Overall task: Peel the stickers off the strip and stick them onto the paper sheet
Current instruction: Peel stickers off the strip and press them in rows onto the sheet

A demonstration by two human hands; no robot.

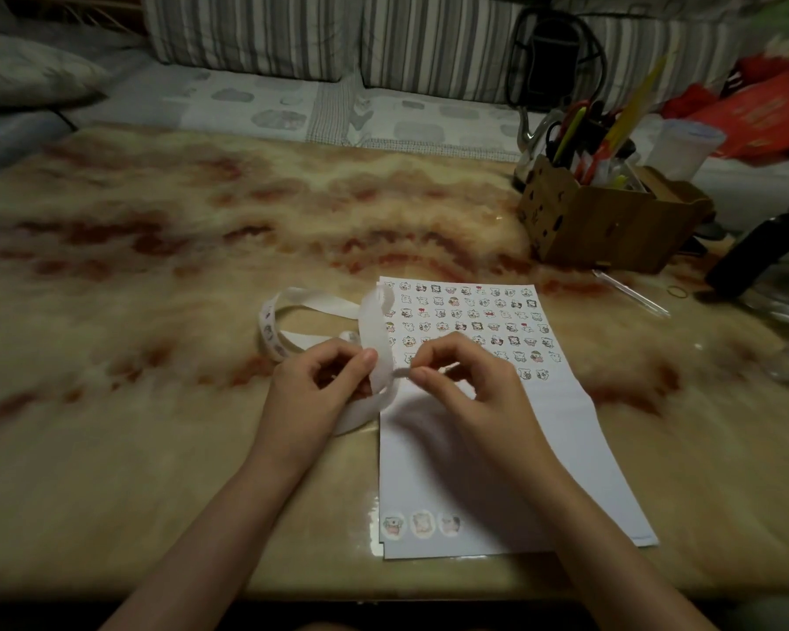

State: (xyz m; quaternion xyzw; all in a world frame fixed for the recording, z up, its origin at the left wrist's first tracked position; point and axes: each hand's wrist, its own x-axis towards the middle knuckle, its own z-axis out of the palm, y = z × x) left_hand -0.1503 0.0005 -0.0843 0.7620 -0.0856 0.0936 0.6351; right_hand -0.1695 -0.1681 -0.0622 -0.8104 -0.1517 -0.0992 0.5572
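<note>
**Both hands pinch the sticker strip at the left edge of the paper sheet**

The left hand (pixel 324 380) has its fingers (pixel 338 352) curled, thumb and forefinger clamped on the white strip (pixel 320 305) where it rises in a tall loop. The right hand (pixel 468 389) meets it just beside, its fingers (pixel 429 373) curled too, and thumb and forefinger nip the strip's bent edge. Whether a sticker is lifted between those fingertips is too small to tell.

The strip coils loosely over the worktop (pixel 156 266). Part of it lies left of the hands, with a few printed stickers showing on its outer curve. Another part curls under the left hand and touches the sheet's left border.

The paper sheet (pixel 511 471) lies flat on the worktop in front of the person, under the right forearm. Its far half carries rows of small cartoon stickers (pixel 470 321). Three round stickers (pixel 422 523) sit in a line at its near left corner, and the middle stretch is bare white.

At the far right of the worktop stands a brown box (pixel 611 225) stuffed with pens and scissors. A rubber band (pixel 677 291) lies near it. Beyond the worktop are striped cushions (pixel 256 34) and a pale pillow (pixel 28 75).
</note>
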